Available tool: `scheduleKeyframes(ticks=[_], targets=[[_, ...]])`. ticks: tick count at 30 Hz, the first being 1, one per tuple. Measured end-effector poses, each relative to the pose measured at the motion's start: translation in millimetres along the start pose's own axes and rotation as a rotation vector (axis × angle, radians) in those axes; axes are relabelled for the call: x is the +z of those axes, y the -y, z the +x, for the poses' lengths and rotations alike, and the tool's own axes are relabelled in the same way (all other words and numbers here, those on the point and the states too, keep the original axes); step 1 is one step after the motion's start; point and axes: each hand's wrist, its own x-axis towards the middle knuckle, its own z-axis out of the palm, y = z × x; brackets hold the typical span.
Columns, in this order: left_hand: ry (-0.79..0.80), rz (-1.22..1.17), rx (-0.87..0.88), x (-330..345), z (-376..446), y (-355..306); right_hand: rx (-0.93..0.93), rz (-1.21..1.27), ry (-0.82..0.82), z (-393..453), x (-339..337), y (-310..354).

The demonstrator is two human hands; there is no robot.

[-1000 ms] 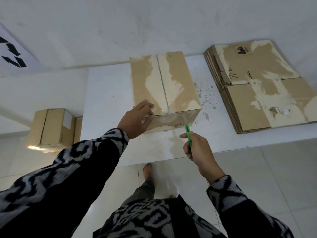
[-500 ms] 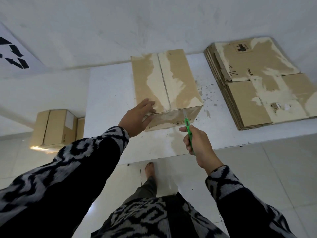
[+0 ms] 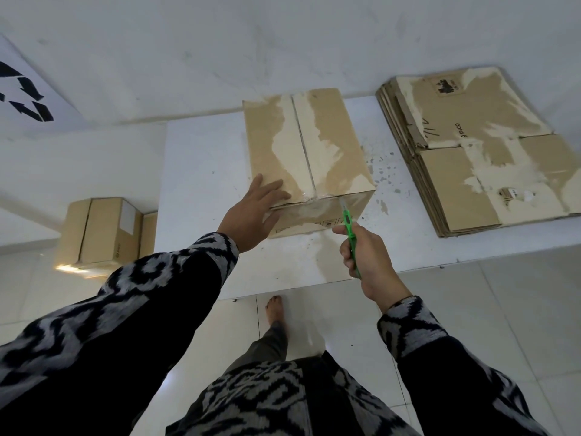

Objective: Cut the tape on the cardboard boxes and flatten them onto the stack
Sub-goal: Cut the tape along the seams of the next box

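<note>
So there's a sealed cardboard box (image 3: 306, 152) sitting on a white tabletop (image 3: 201, 184), roughly in the middle, pushed back near the wall (image 3: 283, 42). Its top has big pale patches where the paper surface is torn off, and clear tape (image 3: 314, 209) runs down over the near edge onto the front face.

The left hand (image 3: 254, 215) lies flat on the box's near left corner, fingers straight and spread on the top, thumb down along the front face. So that grip is released, just pressing on the box.

The right hand (image 3: 367, 262) is clenched around a green utility knife (image 3: 350, 234), fingers wrapped round the handle. The blade end points up and away from the person, and its tip sits right at the near top edge of the box, on the taped part, a bit right of the centre seam. Can't tell if it's actually cut into the tape.

Off to the right on the same tabletop is a stack of flattened boxes (image 3: 478, 152), well apart from the sealed one, with the same kind of torn patches on top.

Left of the tabletop, lower down on the tiled floor (image 3: 503, 309), there's another closed box (image 3: 103, 234). Both sleeves have a black and grey pattern, and a bare foot (image 3: 275, 309) shows on the floor just under the tabletop's edge.
</note>
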Motion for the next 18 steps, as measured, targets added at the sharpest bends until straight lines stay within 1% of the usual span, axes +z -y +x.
scheduleKeyframes(ticks=[8, 14, 18], targets=[[-0.014, -0.007, -0.01, 1, 0, -2, 0.017, -0.061, -0.007, 7, 9, 13], [0.005, 0.026, -0.031, -2, 2, -5, -0.018, -0.186, 0.038, 7, 18, 14], [0.005, 0.03, -0.041, -3, 2, -9, -0.05, -0.258, 0.01, 10, 25, 15]])
